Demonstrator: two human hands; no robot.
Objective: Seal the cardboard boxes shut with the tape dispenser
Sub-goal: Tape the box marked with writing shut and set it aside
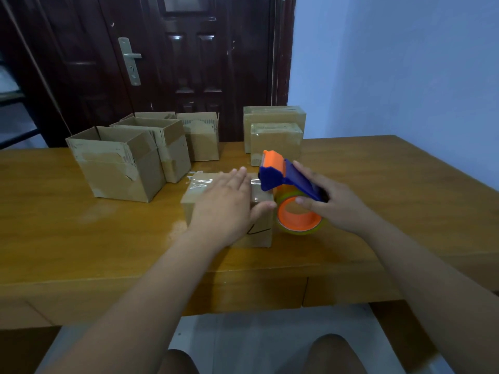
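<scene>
The left hand (224,206) lays its fingers (239,176) straight and flat on the small brown cardboard box (258,234), pressing the clear tape on its top. The right hand (334,206) curls its fingers (310,172) round the blue-and-orange plastic tape dispenser (278,175), which is at the right edge of this box. This box seems almost sealed. Two taped cardboard boxes (275,141) stand behind it. Several open-topped cardboard boxes (118,168) at the left of the wooden bench (391,184) are not yet sealed.

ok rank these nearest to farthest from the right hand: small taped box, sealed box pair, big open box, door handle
1. small closed cardboard box with clear tape, just left of the right hand
2. pair of sealed cardboard boxes, behind
3. large open cardboard box, far left
4. silver metal door handle, beyond the table
</scene>
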